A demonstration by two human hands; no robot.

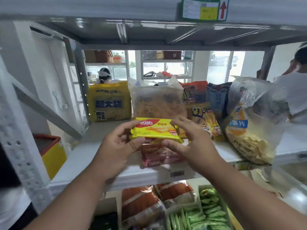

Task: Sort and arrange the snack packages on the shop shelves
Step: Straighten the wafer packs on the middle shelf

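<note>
Two hands grip one yellow wafer pack (156, 131) over the shelf's (99, 156) front edge: left hand (116, 146) pinches its left end, right hand (187, 141) curls round its right end. Directly under it, red wafer packs (159, 155) lie stacked at the front edge. Behind, near the back edge, a yellow noodle bag (108, 102) stands left, a clear bag (157, 102) mid-shelf, and a chips bag (249, 123) leans at the right end.
</note>
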